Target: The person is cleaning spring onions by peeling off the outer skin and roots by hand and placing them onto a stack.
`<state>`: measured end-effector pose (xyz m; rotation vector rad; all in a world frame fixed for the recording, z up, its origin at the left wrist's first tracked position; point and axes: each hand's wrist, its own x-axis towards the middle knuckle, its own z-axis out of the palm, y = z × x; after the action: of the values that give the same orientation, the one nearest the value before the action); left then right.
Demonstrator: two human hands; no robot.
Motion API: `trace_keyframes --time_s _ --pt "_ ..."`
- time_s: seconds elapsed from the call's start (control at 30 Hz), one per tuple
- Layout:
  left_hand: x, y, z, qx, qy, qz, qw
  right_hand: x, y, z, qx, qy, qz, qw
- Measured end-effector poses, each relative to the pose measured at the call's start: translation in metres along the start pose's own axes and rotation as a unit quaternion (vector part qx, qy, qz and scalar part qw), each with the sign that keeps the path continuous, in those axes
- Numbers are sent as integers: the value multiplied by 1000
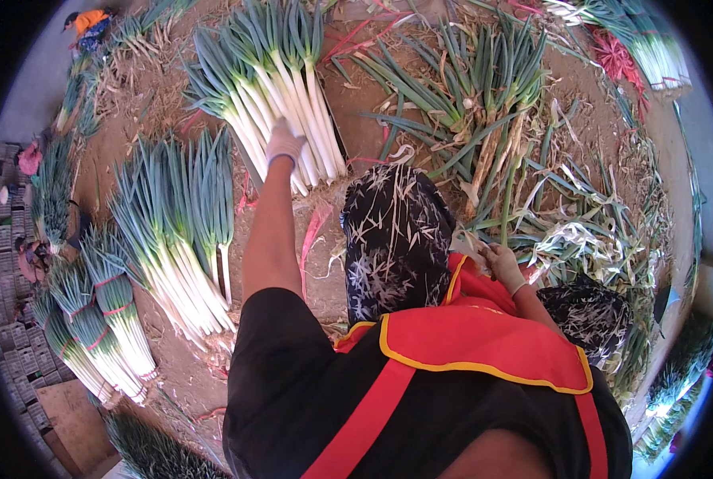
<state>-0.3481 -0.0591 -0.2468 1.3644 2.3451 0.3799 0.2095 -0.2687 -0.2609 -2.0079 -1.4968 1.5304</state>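
My left hand (286,145), in a pale glove, reaches forward onto a pile of long green onions (305,96) with white stems and dark green tops. Its fingers are stretched over the white stems, and no stalk is clearly gripped. Beside my right knee is my right hand (500,265), closed and also gloved. A pale flat piece (470,243) sticks out at its fingers, and I cannot make out what it is. One green stalk (507,211) rises just above that hand. Ahead of it lies a heap of untrimmed green onions (484,96) with dry brown outer leaves.
Another loose pile of cleaned green onions (173,239) lies to my left, with tied bundles (105,319) beyond it. Peeled leaf scraps (588,231) cover the ground at right. Pink ties (312,239) lie near my knee. Another person (89,24) is at far left.
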Motion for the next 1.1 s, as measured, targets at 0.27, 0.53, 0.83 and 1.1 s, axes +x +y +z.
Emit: trace_keyframes --time_s 0.27,0.53,0.83,1.1 --pt "-75 28 -25 29 75 -23 997 3 7 1 -42 -17 -31 998" --pt "-123 -1 41 48 74 -98 991 14 32 9 10 -51 -34 998" --pt "-131 -21 35 13 145 -37 989 -10 -1 2 -22 -44 14 999" --pt "-174 -88 74 67 -113 -13 991 8 50 9 -38 -65 -43 996"
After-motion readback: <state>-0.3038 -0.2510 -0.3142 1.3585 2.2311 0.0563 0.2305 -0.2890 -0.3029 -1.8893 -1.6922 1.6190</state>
